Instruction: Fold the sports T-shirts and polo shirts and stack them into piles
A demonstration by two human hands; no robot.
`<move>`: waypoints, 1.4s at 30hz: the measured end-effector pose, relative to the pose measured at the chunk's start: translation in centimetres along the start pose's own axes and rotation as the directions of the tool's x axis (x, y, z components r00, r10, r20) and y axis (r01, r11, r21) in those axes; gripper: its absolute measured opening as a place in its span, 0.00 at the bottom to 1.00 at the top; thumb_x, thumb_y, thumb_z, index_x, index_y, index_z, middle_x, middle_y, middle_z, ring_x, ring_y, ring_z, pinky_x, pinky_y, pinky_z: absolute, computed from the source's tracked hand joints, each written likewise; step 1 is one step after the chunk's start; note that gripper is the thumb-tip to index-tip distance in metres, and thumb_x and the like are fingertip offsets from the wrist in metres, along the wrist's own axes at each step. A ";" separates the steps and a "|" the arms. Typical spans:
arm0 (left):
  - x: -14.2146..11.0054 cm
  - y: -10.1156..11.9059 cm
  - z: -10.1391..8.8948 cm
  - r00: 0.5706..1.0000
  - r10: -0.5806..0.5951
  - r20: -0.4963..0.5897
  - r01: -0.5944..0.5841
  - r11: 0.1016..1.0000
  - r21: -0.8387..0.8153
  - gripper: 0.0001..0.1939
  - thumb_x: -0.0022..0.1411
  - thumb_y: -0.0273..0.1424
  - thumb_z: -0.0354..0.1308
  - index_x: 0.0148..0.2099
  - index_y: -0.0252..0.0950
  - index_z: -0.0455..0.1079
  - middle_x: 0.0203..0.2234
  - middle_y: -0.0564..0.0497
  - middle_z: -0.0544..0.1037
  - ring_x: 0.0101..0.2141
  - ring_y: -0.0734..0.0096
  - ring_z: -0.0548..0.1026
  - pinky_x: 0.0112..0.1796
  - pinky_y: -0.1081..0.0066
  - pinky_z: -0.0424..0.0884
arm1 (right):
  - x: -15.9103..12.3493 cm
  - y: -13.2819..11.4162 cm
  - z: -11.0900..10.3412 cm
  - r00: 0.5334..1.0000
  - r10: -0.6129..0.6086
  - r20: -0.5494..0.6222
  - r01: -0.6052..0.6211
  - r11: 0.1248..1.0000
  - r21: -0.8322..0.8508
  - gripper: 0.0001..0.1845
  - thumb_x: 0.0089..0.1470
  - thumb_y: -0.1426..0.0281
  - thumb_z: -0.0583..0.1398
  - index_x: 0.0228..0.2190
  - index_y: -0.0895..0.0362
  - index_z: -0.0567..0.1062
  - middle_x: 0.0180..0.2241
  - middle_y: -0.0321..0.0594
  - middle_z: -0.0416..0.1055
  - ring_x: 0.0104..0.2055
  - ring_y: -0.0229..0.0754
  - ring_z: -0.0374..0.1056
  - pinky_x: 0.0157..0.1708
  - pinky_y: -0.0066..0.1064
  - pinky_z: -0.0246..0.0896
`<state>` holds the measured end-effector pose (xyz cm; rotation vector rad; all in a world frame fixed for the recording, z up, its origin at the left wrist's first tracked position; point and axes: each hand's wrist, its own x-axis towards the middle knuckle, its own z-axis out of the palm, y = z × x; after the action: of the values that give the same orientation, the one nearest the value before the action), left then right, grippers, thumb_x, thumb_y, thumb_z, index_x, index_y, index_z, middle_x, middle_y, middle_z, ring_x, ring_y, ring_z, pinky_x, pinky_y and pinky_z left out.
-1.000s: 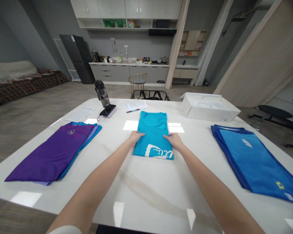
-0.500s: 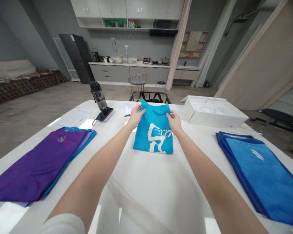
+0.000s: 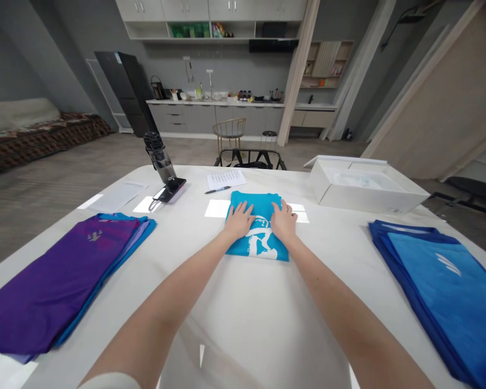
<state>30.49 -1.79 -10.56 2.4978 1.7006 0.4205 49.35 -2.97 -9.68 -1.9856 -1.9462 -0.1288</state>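
A folded turquoise T-shirt (image 3: 257, 203) with white printed lettering lies flat on the white table (image 3: 259, 313) in front of me. My left hand (image 3: 240, 220) rests on its left half, palm down with the fingers spread. On the right edge of the cloth lies my right hand (image 3: 283, 220), also flat with fingers apart. Both hands touch the fabric without gripping it, and they cover part of the print. To the left is a stack of folded shirts, a purple shirt (image 3: 60, 281) on top. Another stack, topped by a blue shirt (image 3: 449, 292), lies at the right.
Behind the T-shirt are a printed sheet (image 3: 227, 178) and a pen (image 3: 217, 190). A clear bottle (image 3: 161, 159) stands by a phone (image 3: 170, 190) at the back left, near white papers (image 3: 119, 197). An open white box (image 3: 366, 186) sits at the back right.
The T-shirt's far edge, held raised by both hands before, now lies down on the table. My hands have let go of that edge and moved nearer, flat onto the cloth.
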 end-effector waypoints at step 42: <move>-9.8 1.1 -0.7 0.984 0.117 0.133 -0.107 0.991 -0.082 0.33 0.72 0.53 0.42 0.74 0.54 0.48 0.73 0.52 0.47 0.72 0.51 0.43 0.68 0.43 0.38 | -10.4 -2.3 -1.2 0.952 -0.180 0.249 0.179 0.983 0.026 0.32 0.72 0.54 0.44 0.71 0.48 0.53 0.73 0.40 0.42 0.74 0.54 0.37 0.69 0.59 0.31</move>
<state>27.99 -11.28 -11.34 2.5129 1.4728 0.3070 46.82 -13.22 -11.34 -1.8959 -2.2827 0.0849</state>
